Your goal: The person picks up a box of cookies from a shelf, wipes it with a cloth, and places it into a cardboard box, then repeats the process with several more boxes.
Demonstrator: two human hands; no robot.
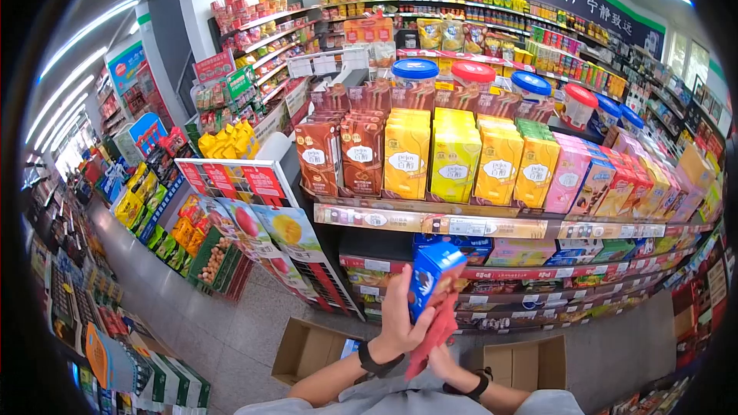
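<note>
My left hand (397, 313) grips a blue snack box (432, 270) from its left side, fingers closed round it. The box is tilted in front of my body, just before the shelves. My right hand (442, 363) is closed on a red cloth (440, 329), which lies against the lower right part of the box. The cloth hides some of the box and some of my right fingers. Behind the box, more blue boxes (470, 248) sit on the shelf below the top one.
Upright yellow boxes (407, 154) and brown boxes (317, 154) line the top shelf (492, 227). Tubs with blue lids (415, 69) stand behind them. On the floor are an open cardboard box (304, 346) at left and another carton (530, 361) at right. A display stand (269, 223) borders the shelf's left end.
</note>
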